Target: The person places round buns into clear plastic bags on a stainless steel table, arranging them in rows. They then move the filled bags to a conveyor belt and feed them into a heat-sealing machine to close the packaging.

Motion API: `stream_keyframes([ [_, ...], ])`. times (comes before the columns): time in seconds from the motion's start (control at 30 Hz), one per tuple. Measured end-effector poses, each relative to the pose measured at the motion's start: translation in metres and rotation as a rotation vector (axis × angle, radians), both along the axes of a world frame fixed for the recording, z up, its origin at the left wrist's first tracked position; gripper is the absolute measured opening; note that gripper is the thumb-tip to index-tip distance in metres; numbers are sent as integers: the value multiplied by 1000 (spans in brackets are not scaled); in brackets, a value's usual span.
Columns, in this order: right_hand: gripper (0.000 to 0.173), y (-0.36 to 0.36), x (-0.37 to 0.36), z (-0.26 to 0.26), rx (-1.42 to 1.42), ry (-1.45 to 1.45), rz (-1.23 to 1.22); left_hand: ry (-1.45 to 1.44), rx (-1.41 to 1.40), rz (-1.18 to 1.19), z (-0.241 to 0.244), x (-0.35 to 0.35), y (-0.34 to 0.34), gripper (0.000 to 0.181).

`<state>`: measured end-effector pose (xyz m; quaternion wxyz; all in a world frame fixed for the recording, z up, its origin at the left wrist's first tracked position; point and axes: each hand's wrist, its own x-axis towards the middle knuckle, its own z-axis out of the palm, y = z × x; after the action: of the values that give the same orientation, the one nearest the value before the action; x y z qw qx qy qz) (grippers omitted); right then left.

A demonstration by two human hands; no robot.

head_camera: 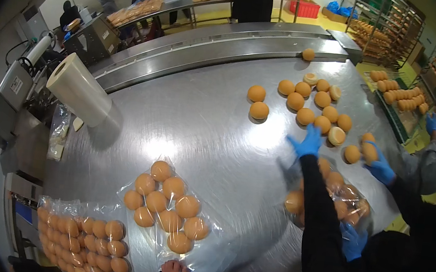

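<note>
My left hand (175, 270), bare with a black sleeve, is curled at the lower edge of a clear plastic bag (213, 257). Inside that bag several round brown buns (170, 220) lie flat in a rough diamond. My right hand (307, 143) wears a blue glove and reaches far forward, fingers spread, with nothing visibly held. Its fingertips are right at a cluster of loose buns (305, 116); contact is hard to tell. A few buns there show a pale side, such as one pale-sided bun (336, 136). My right forearm partly covers another bag of buns (351, 201).
A co-worker's gloved hand (379, 166) grips buns at right; their other glove (352, 240) is at the bag there. Packed buns (98, 247) lie lower left. A film roll (80, 90) stands on the steel table (117, 156). A bun rack (399, 93) is at right.
</note>
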<state>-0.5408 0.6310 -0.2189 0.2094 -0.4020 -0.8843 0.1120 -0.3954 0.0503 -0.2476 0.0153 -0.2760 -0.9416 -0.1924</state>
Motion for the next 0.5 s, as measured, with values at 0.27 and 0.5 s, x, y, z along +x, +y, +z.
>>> stream_keyframes([
  [0.27,85,55,-63,57,-358,-405,-352,51,-265,-155,-4,0,-5,17],
  [0.5,79,82,-44,-14,-400,170,-249,135,-294,-236,-6,-7,-8,18],
])
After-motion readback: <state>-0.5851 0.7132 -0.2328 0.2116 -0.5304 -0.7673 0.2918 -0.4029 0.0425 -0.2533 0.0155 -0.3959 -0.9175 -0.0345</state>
